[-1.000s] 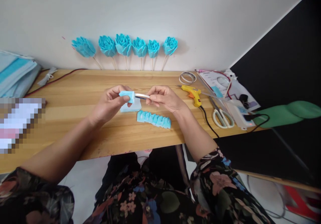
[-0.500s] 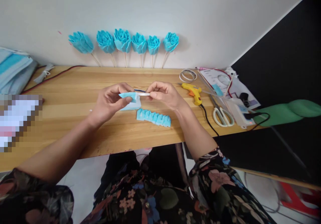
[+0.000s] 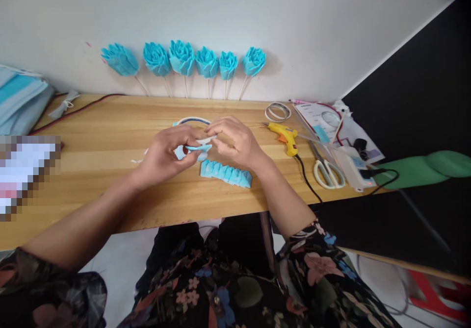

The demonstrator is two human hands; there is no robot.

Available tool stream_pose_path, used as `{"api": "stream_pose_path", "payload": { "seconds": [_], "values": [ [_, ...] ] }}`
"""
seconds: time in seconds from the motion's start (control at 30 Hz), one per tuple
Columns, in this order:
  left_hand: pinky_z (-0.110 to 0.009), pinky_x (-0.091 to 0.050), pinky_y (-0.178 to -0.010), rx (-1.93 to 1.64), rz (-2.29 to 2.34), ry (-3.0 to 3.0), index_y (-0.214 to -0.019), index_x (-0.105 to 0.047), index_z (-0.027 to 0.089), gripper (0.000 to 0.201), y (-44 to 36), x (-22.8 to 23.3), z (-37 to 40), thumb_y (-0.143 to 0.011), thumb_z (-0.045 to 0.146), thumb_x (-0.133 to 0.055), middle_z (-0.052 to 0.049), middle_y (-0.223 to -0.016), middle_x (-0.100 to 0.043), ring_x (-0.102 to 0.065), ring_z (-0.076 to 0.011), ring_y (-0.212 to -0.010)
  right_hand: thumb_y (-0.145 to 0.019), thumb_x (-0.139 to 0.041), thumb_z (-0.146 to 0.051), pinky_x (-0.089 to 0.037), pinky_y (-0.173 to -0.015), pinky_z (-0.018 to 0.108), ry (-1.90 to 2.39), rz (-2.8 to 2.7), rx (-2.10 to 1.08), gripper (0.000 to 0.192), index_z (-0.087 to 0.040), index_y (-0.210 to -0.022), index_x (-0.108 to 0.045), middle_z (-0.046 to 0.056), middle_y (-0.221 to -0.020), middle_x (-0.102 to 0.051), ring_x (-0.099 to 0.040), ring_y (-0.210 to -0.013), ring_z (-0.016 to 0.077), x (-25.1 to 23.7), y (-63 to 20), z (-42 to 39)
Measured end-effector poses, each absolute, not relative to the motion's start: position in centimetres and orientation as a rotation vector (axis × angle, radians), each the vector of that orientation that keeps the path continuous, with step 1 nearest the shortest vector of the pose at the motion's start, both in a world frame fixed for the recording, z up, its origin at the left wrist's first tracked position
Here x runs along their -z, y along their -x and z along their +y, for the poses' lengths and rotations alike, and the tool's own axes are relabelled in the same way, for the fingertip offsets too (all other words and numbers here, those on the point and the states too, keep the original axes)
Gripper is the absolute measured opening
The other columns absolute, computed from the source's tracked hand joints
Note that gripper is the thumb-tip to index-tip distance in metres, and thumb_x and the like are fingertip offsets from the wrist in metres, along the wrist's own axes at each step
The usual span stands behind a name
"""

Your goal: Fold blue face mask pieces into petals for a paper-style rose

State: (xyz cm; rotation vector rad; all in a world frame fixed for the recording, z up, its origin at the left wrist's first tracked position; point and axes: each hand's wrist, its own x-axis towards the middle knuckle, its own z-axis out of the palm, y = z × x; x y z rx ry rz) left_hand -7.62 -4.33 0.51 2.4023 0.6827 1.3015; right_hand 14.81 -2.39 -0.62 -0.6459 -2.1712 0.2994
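Note:
Just above the table, my left hand (image 3: 164,151) pinches a small folded piece of light-blue material (image 3: 200,148) between thumb and fingers. A thin white strip (image 3: 206,140) runs along the top of that piece. My right hand (image 3: 237,141) has its thumb and fingertips closed at the strip's right end. Under and behind the hands lies more light-blue material (image 3: 179,152), partly hidden. A ring-shaped roll (image 3: 193,120) with a dark blue inner edge shows behind the fingers. Nearer to me rests a row of overlapping folded blue pieces (image 3: 226,172).
Several blue paper-like flowers on sticks (image 3: 182,58) lean against the wall. At right are a yellow glue gun (image 3: 289,139), a tape roll (image 3: 277,112), scissors (image 3: 327,171), a power strip (image 3: 355,168) and a green object (image 3: 423,170). Blue-white fabric (image 3: 22,100) lies at far left.
The blue piece has turned in my left hand, now appearing edge-on. My right hand has shifted slightly left, its fingers higher over the strip. More of the ring-shaped roll shows.

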Motion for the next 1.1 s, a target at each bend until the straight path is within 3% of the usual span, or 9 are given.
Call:
{"api": "stream_pose_path", "payload": {
  "seconds": [0.17, 0.4, 0.6, 0.77, 1.1],
  "values": [
    [-0.029, -0.049, -0.063, -1.411, 0.646, -2.392, -0.080, -0.062, 0.021, 0.013, 7.6, 0.0, -4.1, -0.082, 0.014, -0.072, 0.001, -0.074, -0.067, -0.064, -0.0136, -0.067, -0.101, -0.047, -0.030, -0.049, -0.094, 0.041, 0.648, -2.244, -0.222, 0.015, -0.023, -0.103, -0.060, 0.005, -0.106, -0.072, -0.063, -0.105, 0.0197, 0.7, -14.6, -2.3],
    [-0.034, -0.052, -0.070, -1.437, 0.659, -2.321, -0.079, -0.063, 0.022, 0.012, 7.4, 0.6, -4.2, -0.084, 0.015, -0.072, -0.002, -0.083, -0.071, -0.067, -0.0168, -0.074, -0.104, -0.039, -0.026, -0.050, -0.091, 0.041, 0.669, -2.215, -0.170, 0.022, -0.023, -0.100, -0.061, 0.004, -0.098, -0.071, -0.063, -0.099, 0.0191, 0.6, -15.0, -2.2],
    [-0.035, -0.054, -0.075, -1.502, 0.655, -2.434, -0.081, -0.062, 0.021, 0.013, 7.5, 0.2, -4.2, -0.083, 0.014, -0.072, -0.004, -0.089, -0.074, -0.071, -0.0192, -0.087, -0.101, -0.046, -0.029, -0.049, -0.098, 0.045, 0.692, -2.076, -0.106, 0.022, -0.025, -0.112, -0.065, 0.006, -0.114, -0.067, -0.061, -0.110, 0.0209, 0.2, -15.5, -2.4],
    [-0.036, -0.055, -0.075, -1.460, 0.730, -2.563, -0.081, -0.063, 0.021, 0.007, 7.7, 0.0, -4.1, -0.086, 0.017, -0.067, -0.005, -0.096, -0.076, -0.071, -0.0195, -0.084, -0.099, -0.053, -0.029, -0.052, -0.084, 0.036, 0.727, -2.111, -0.178, 0.026, -0.024, -0.122, -0.064, 0.001, -0.089, -0.068, -0.063, -0.085, 0.0159, 0.6, -15.5, -2.5],
    [-0.037, -0.054, -0.076, -1.387, 0.683, -2.666, -0.086, -0.064, 0.022, 0.004, 7.8, 0.0, -4.3, -0.086, 0.018, -0.064, -0.006, -0.097, -0.076, -0.068, -0.0197, -0.083, -0.099, -0.054, -0.033, -0.050, -0.081, 0.032, 0.675, -2.191, -0.202, 0.022, -0.021, -0.112, -0.067, 0.003, -0.093, -0.074, -0.066, -0.082, 0.0147, 1.1, -15.3, -2.3]
  ]
}}
